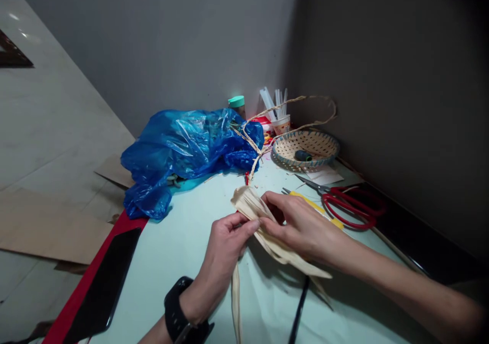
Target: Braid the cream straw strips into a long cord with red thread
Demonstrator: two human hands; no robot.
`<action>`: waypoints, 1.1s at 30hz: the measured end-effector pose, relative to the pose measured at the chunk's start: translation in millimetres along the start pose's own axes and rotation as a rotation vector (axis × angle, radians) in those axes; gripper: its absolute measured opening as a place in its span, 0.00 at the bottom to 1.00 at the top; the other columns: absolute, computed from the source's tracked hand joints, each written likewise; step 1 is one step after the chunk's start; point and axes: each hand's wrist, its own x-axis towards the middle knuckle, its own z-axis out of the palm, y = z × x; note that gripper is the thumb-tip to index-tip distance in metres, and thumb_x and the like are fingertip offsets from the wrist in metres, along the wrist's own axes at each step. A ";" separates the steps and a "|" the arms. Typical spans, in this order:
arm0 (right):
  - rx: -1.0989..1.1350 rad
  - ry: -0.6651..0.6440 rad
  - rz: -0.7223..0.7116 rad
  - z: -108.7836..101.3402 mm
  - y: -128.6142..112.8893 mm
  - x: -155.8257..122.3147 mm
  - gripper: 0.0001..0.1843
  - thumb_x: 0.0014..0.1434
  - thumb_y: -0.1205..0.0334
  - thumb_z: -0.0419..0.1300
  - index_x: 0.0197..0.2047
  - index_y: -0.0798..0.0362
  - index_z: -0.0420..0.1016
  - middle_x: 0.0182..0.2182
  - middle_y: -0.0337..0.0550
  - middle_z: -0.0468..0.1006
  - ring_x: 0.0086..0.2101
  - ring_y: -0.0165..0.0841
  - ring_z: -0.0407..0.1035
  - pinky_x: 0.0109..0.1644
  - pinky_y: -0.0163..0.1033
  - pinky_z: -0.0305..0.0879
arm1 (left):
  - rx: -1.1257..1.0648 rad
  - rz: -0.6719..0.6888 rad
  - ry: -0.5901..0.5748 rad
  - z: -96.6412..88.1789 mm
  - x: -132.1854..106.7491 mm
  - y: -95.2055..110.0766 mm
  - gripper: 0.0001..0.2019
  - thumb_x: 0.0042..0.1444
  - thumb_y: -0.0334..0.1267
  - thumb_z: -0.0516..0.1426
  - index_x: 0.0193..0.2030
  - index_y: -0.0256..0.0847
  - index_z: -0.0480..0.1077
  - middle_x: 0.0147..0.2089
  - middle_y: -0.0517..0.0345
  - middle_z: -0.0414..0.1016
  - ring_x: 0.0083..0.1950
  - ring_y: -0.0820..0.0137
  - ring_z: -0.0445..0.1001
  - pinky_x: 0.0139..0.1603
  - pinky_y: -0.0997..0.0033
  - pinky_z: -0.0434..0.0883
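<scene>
Both hands meet over a pale green table top (171, 262). My left hand (225, 247), with a black watch on its wrist, pinches a strip of dried, cream-coloured husk (250, 204). My right hand (300, 221) grips the same husk from the right, fingers curled over it. The husk fans out above the fingers and trails below toward the near edge. A thin twisted cord of the same fibre (254, 150) runs up from the husk and loops over a small woven basket (305, 148).
A crumpled blue plastic bag (183, 150) lies at the back left. Red-handled scissors (347, 204) lie to the right, beside a yellow tool. A cup of white sticks (280, 122) and a green-capped bottle (237, 103) stand by the grey wall. Cardboard covers the floor on the left.
</scene>
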 end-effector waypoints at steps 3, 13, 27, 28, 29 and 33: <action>0.073 -0.053 0.000 -1.1 5.1 2.4 0.08 0.57 0.60 0.54 0.29 0.54 0.63 0.23 0.36 0.65 0.25 0.28 0.58 0.29 0.34 0.49 | -0.042 0.006 0.004 0.0 0.5 -0.4 0.11 0.52 0.42 0.62 0.29 0.34 0.71 0.18 0.70 0.51 0.20 0.82 0.45 0.20 0.79 0.47; 0.342 -0.124 0.049 6.2 20.4 6.0 0.10 0.56 0.58 0.56 0.32 0.56 0.72 0.27 0.40 0.70 0.29 0.31 0.62 0.29 0.34 0.53 | -0.067 -0.051 0.013 0.5 0.7 -0.8 0.18 0.48 0.41 0.64 0.43 0.33 0.75 0.33 0.54 0.76 0.32 0.71 0.71 0.35 0.73 0.67; 0.396 -0.119 0.060 14.5 21.4 7.5 0.11 0.56 0.56 0.57 0.33 0.56 0.74 0.29 0.42 0.73 0.33 0.34 0.65 0.33 0.35 0.58 | 0.040 -0.003 0.021 -1.4 3.3 -1.3 0.15 0.50 0.40 0.62 0.42 0.33 0.76 0.35 0.52 0.76 0.37 0.68 0.71 0.40 0.70 0.68; 0.425 -0.120 0.064 15.2 20.3 7.0 0.11 0.56 0.56 0.57 0.32 0.57 0.73 0.28 0.42 0.72 0.33 0.34 0.65 0.33 0.34 0.58 | 0.061 0.006 0.026 -1.7 3.3 -0.9 0.14 0.50 0.39 0.62 0.41 0.33 0.76 0.35 0.52 0.76 0.38 0.67 0.71 0.40 0.71 0.68; 0.473 -0.135 0.067 15.4 18.7 6.1 0.11 0.55 0.56 0.58 0.31 0.57 0.73 0.28 0.41 0.72 0.32 0.33 0.65 0.33 0.34 0.58 | 0.088 0.014 0.035 -1.9 3.3 -0.7 0.12 0.50 0.38 0.61 0.40 0.33 0.76 0.34 0.53 0.75 0.37 0.68 0.71 0.38 0.72 0.68; 0.659 -0.229 0.048 9.0 9.3 0.6 0.09 0.55 0.59 0.58 0.28 0.56 0.69 0.25 0.37 0.67 0.28 0.29 0.61 0.31 0.32 0.56 | 0.100 0.002 0.040 -0.4 2.0 -3.5 0.07 0.48 0.36 0.62 0.31 0.33 0.75 0.21 0.63 0.64 0.23 0.79 0.58 0.24 0.79 0.57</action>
